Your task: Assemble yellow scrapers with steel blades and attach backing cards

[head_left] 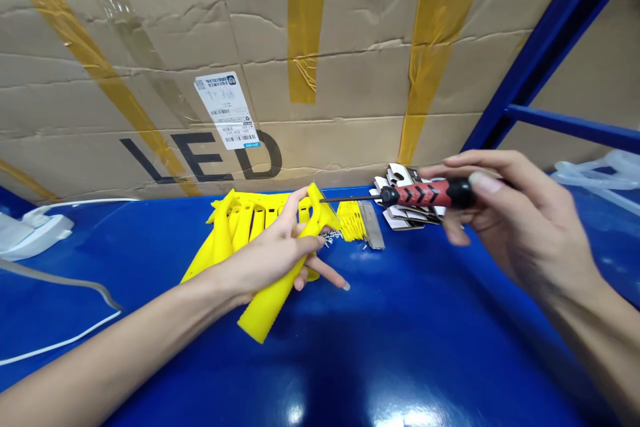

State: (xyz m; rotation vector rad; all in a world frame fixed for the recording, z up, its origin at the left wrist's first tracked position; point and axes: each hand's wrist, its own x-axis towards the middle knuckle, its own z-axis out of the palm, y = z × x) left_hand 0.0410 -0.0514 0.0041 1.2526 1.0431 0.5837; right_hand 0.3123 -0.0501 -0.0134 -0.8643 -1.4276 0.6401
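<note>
My left hand (285, 240) is wrapped round a yellow plastic scraper handle (270, 303), its wider head tilted up and to the right. In my right hand (530, 227) is a screwdriver (425, 195) with a red and black grip, held by the fingers at its butt end. Its thin shaft lies level, and the tip meets the head of the yellow handle. Behind my left hand lie several more yellow handles (243, 223). Small screws (330, 237), a stack of small yellow pieces (351, 220) and grey metal blades (372, 225) lie just beyond the handle.
Folded printed cards (405, 210) are piled behind the screwdriver. A large taped cardboard box (350, 80) backs the blue table (375, 347). At left are a white power strip (30, 233) and cables; at right, a blue metal frame (530, 60) and clear plastic (600, 173).
</note>
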